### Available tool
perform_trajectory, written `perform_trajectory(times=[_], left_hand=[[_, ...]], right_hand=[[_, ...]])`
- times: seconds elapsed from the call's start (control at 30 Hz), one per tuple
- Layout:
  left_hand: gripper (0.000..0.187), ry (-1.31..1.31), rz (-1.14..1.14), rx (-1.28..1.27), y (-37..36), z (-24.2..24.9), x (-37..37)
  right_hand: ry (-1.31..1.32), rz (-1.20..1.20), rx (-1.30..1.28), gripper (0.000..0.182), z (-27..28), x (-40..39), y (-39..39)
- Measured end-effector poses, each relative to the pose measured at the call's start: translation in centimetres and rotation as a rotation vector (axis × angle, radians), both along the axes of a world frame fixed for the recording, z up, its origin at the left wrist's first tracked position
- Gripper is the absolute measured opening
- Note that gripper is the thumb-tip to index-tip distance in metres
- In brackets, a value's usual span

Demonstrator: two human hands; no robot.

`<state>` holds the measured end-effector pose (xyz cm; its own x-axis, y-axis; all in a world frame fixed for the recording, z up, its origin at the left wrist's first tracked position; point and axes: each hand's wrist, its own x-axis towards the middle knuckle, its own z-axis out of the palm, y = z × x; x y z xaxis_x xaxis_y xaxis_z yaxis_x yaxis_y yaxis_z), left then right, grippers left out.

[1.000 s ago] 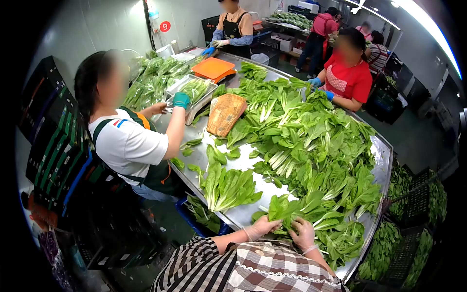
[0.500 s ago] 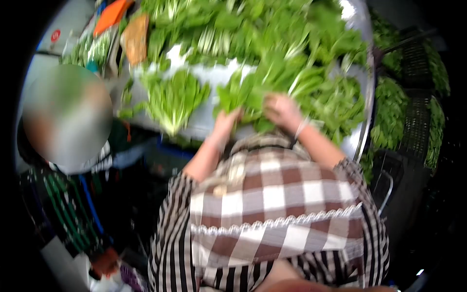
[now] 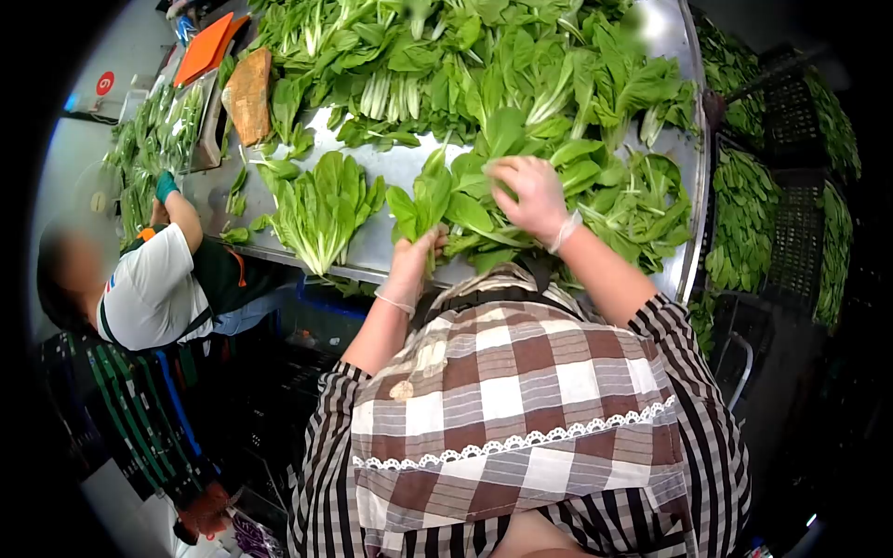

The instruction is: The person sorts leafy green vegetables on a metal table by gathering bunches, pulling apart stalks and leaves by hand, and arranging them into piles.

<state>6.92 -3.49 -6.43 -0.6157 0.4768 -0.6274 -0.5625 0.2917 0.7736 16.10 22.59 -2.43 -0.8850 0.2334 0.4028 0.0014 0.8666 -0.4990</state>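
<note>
My left hand (image 3: 418, 256) is closed around the base of a small bunch of leafy greens (image 3: 423, 200), its leaves pointing away from me over the metal table (image 3: 370, 249). To its right, my right hand (image 3: 533, 195) hovers over loose leaves (image 3: 474, 212), its fingers bent and parted from the thumb, with nothing visible in them. Both hands wear clear gloves. Left of the held bunch lies a larger gathered bunch of greens (image 3: 321, 209), stems toward me. Under and beside my right hand is a loose heap of greens (image 3: 642, 209).
A thick pile of greens (image 3: 437, 60) covers the table's far side. At the left are a wooden block (image 3: 248, 98), an orange board (image 3: 206, 51) and bagged greens (image 3: 167, 130), where a co-worker (image 3: 158, 279) reaches. Black crates (image 3: 798, 219) of greens stand at the right.
My left hand has drawn slightly left with the small bunch, which now stands apart from the heap. My right hand has shifted slightly. The co-worker has turned and reaches toward the table.
</note>
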Motion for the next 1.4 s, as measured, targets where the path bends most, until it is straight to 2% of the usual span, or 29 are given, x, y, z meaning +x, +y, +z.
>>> perform_trajectory(times=[0.07, 0.13, 0.23, 0.37, 0.5, 0.53, 0.63, 0.73, 0.83, 0.87, 1.0, 1.1, 1.17, 1.2, 1.27, 1.4], left_hand=[[0.027, 0.05, 0.03, -0.013, 1.2, -0.8, -1.2], [0.026, 0.029, 0.085, 0.002, 1.9, 1.1, -0.8], [0.028, 0.05, 0.114, 0.061, 2.6, 2.4, -1.7], [0.029, 0.047, 0.205, 0.205, 4.1, 3.3, -2.5], [0.028, -0.075, 0.223, 0.383, 8.3, 2.9, -4.4], [0.03, -0.145, 0.182, 0.369, 9.0, 2.5, -4.9], [0.03, -0.288, 0.135, 0.344, 9.8, 1.3, -4.7], [0.027, -0.327, 0.115, 0.331, 9.1, 0.7, -4.5], [0.026, -0.358, 0.149, 0.361, 8.6, 0.9, -5.2], [0.026, -0.364, 0.161, 0.371, 8.3, 1.0, -5.7], [0.03, -0.348, 0.227, 0.44, 7.9, 2.7, -6.2], [0.036, -0.225, 0.205, 0.509, 9.4, 3.9, -6.1], [0.038, -0.105, 0.164, 0.547, 10.5, 3.9, -5.7], [0.04, -0.072, 0.156, 0.524, 11.0, 5.5, -5.3], [0.04, -0.058, 0.163, 0.472, 10.9, 5.2, -5.6], [0.036, -0.124, 0.222, 0.447, 10.3, 6.4, -5.9]], right_hand=[[0.003, 0.015, 0.115, 0.031, 1.0, -3.4, 1.5], [0.004, 0.009, 0.3, 0.038, -0.3, -5.0, 2.1], [-0.47, 0.096, 0.188, 0.038, -0.1, -3.6, 2.5], [-0.616, 0.043, 0.046, 0.038, 0.4, 0.3, 1.2], [-0.533, -0.009, -0.053, 0.034, 1.3, -0.2, 1.6], [-0.284, -0.094, -0.041, 0.033, 2.0, -1.3, 1.8], [-0.14, -0.29, -0.076, 0.032, 3.2, -4.8, 2.2], [-0.655, -0.445, -0.043, 0.034, 1.8, -8.8, 2.6], [-0.688, -0.557, -0.258, 0.038, -1.6, -9.1, 3.8], [-0.552, -0.551, -0.333, 0.037, -3.1, -8.7, 4.1], [-0.373, -0.353, -0.811, 0.036, -0.4, -6.3, 2.5], [-0.457, -0.317, -0.748, 0.035, 2.1, -5.2, 0.5], [-0.459, -0.275, -0.597, 0.035, 3.4, -5.6, -0.5], [-0.472, -0.249, -0.53, 0.035, 3.7, -5.6, -1.1], [-0.477, -0.201, -0.452, 0.032, 4.4, -5.4, -2.1], [-0.225, -0.067, -0.953, 0.025, 2.0, -5.0, -2.1]])
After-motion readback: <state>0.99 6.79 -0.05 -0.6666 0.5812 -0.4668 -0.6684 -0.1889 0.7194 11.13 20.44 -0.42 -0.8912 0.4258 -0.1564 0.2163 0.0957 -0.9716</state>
